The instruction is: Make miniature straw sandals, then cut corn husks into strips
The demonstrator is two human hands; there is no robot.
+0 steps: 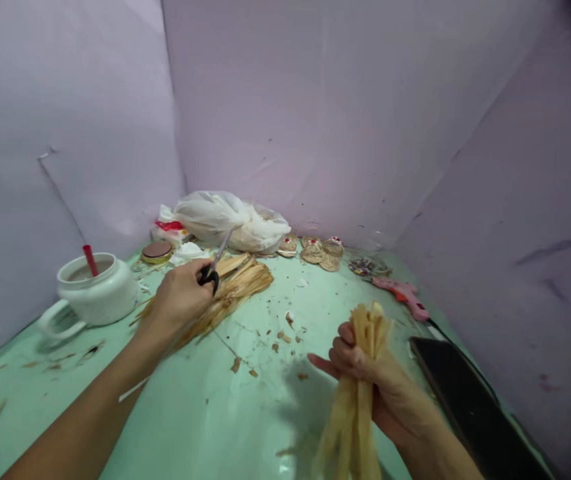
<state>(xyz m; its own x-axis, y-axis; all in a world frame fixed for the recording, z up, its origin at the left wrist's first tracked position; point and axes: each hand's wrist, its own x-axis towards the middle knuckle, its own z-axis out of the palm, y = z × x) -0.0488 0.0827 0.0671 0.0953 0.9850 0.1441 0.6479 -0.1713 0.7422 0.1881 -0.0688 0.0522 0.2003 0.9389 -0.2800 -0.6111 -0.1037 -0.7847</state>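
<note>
My left hand (pixel 185 293) is closed on the black handles of a pair of scissors (pixel 210 275), whose blades point up toward the back. Beneath and beside that hand, a pile of dried tan fibre strips (pixel 245 283) lies on the green table (pixel 245 413). On the right, my right hand (pixel 358 360) wraps round a bundle of pale strips (pixel 360 400), held upright above the table. The strips' short ends stick out over the fist and their long ends hang down, slightly blurred.
A white mug (pixel 102 293) with a red stick stands at left. Behind are a tied plastic bag (pixel 230 220) and small woven pieces (pixel 315 251). At right lie a pink glue gun (pixel 405 297) and a black phone (pixel 470 413). Scraps dot the table.
</note>
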